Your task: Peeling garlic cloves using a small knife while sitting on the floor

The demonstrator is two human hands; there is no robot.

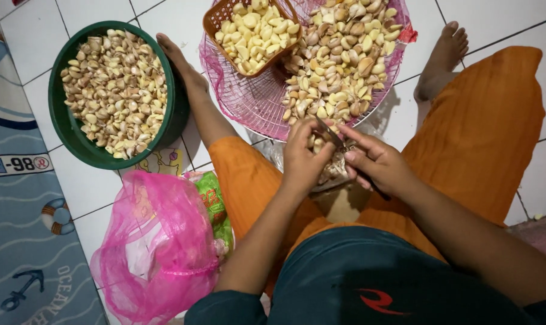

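My left hand pinches a garlic clove just below the pink tray's near edge. My right hand grips a small knife whose blade touches that clove. Papery garlic skins lie heaped between the two hands. The round pink mesh tray carries a pile of unpeeled cloves. At the tray's far left sits a small brown basket with peeled pale cloves.
A green bowl full of garlic cloves stands at the left on white floor tiles. A pink mesh bag and a green packet lie by my left knee. A blue patterned mat runs along the left. My bare feet flank the tray.
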